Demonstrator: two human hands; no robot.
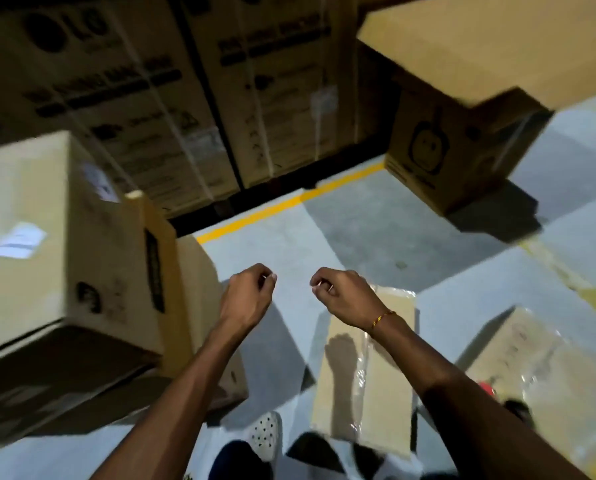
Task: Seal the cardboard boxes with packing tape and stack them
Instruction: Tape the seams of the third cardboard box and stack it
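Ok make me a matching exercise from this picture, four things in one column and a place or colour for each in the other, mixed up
Things:
1. floor line
2. bracelet
3. small taped box
4. box with the face print

Places or colours:
A. on the right wrist
B. yellow, running along the foot of the big printed cartons
C. standing on the floor at the upper right
D. on the floor, under the right forearm

Pairs: 1-B, 2-A, 3-D, 4-C
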